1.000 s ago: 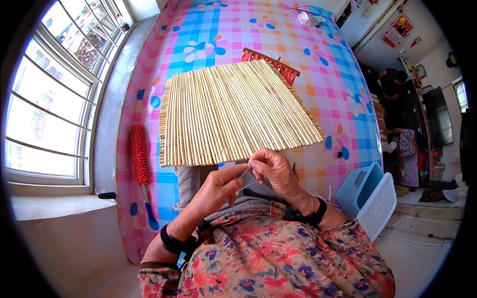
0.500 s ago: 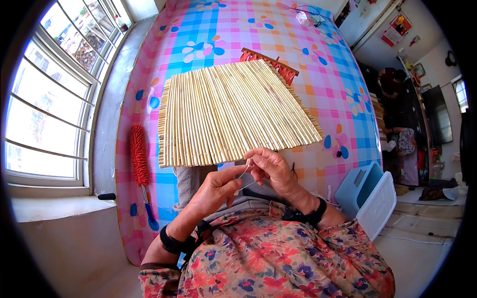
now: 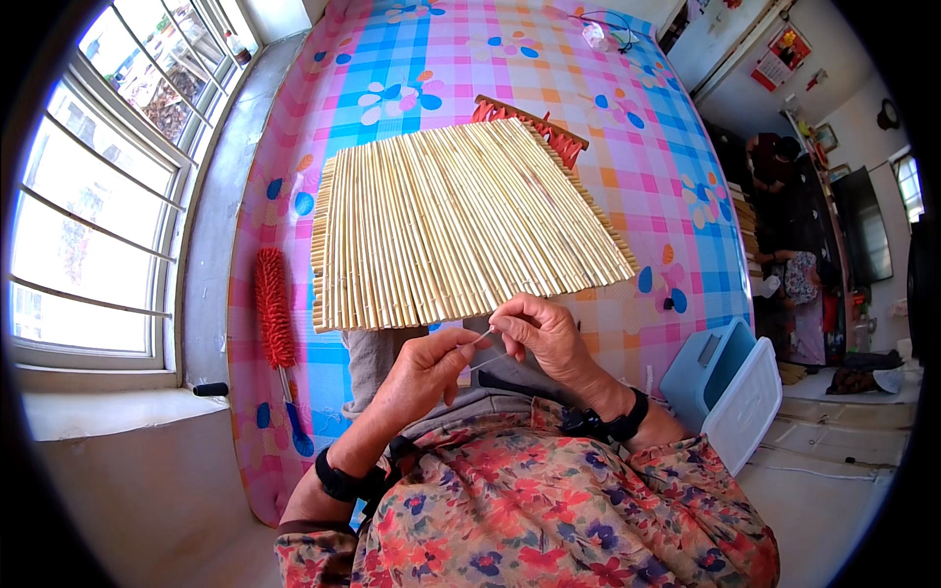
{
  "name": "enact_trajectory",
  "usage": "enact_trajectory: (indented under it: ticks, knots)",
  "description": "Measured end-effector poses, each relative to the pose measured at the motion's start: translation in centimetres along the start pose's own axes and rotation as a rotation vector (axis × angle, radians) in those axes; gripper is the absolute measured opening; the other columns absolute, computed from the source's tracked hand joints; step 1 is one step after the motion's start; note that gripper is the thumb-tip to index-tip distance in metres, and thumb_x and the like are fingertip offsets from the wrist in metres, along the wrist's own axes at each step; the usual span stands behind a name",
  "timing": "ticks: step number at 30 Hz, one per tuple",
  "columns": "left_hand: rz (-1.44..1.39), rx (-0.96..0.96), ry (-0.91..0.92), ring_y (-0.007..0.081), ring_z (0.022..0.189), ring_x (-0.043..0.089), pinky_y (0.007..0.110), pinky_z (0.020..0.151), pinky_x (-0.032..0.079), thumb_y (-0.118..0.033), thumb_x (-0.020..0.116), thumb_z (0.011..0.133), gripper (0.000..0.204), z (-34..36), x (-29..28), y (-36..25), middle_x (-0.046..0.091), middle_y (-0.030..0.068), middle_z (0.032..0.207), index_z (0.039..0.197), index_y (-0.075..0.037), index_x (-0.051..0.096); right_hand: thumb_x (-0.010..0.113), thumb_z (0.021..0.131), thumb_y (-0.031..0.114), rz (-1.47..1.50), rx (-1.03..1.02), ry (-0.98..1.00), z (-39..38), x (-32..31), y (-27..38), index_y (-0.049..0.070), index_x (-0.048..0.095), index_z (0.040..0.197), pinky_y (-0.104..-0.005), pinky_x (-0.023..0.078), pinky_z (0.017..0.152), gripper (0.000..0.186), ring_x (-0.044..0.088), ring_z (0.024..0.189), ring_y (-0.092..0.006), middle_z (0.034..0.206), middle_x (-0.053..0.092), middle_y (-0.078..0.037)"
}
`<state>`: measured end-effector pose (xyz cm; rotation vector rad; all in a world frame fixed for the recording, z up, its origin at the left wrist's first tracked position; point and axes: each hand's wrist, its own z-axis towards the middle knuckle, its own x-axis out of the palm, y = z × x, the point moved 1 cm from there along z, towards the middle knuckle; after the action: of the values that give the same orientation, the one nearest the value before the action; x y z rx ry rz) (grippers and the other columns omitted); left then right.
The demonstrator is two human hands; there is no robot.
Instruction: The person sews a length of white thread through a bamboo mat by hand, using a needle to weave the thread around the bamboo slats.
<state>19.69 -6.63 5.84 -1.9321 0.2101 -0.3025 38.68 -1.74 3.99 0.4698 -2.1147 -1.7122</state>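
Observation:
My left hand [image 3: 431, 370] is closed on a thin pale string [image 3: 485, 363] at the near edge of a large mat of straw-coloured sticks [image 3: 461, 216]. My right hand [image 3: 544, 348], just right of it, pinches the same string between thumb and fingers, just below the mat's edge. The mat lies over my grey trousered legs [image 3: 377, 367] and the plaid sheet [image 3: 662, 147]. A red thing with a wooden bar [image 3: 524, 108] is partly hidden behind the mat.
A red fluffy duster [image 3: 272, 304] lies at left, beside the barred window [image 3: 98, 225]. A blue bin [image 3: 706, 358] with a white lid [image 3: 745, 407] stands at lower right. Two other people [image 3: 769, 162] are at the far right. A cord [image 3: 622, 29] lies at the back.
My left fingertips have pinched together along the string and shifted slightly. My right fingers moved a little around the string. The mat has barely moved.

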Motion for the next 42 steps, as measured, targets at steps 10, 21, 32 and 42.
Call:
enact_trajectory:
  ticks: [10, 21, 32, 42]
  knots:
    - [0.037, 0.032, -0.014, 0.004, 0.052, 0.047, 0.02, 0.046, 0.041, -0.016, 0.049, 0.095, 0.019, -0.1, 0.0, 0.2, 0.058, 0.0006, 0.078, 0.094, 0.0, 0.06, 0.062, 0.083, 0.008, -0.757, -0.588, -0.081, -0.2, 0.3, 0.8, 0.004, 0.057, 0.089, -0.0324, 0.047, 0.058, 0.009, 0.059, 0.066, -0.0258, 0.079, 0.055, -0.01]
    - [0.063, 0.054, 0.17, 0.0037, 0.061, 0.046, 0.019, 0.055, 0.041, -0.016, 0.052, 0.095, 0.019, -0.9, 0.1, -1.0, 0.056, -0.0014, 0.076, 0.098, -0.001, 0.062, 0.058, 0.09, 0.014, -0.092, -0.164, 0.141, -1.1, 0.0, -1.1, 0.002, 0.057, 0.104, -0.0284, 0.047, 0.081, 0.019, 0.06, 0.09, -0.015, 0.095, 0.061, -0.006]
    - [-0.275, 0.326, -0.056, 0.0155, 0.066, 0.059, 0.027, 0.063, 0.05, -0.009, 0.051, 0.093, 0.017, -0.7, -1.5, 0.0, 0.057, 0.0066, 0.069, 0.094, 0.005, 0.06, 0.061, 0.086, 0.006, -0.085, 0.073, 0.115, -5.3, -6.2, -1.7, 0.0, 0.066, 0.089, -0.0217, 0.044, 0.062, 0.008, 0.055, 0.07, -0.0088, 0.08, 0.057, -0.002]
    - [-0.192, 0.364, -0.272, 0.0158, 0.056, 0.058, 0.027, 0.056, 0.049, -0.008, 0.05, 0.093, 0.017, -0.2, -2.7, -1.5, 0.055, 0.0062, 0.062, 0.094, 0.005, 0.06, 0.064, 0.079, 0.002, -0.388, 0.062, -0.254, -9.7, -13.3, -1.8, 0.001, 0.064, 0.083, -0.024, 0.04, 0.061, 0.004, 0.051, 0.067, -0.0113, 0.074, 0.055, -0.003]
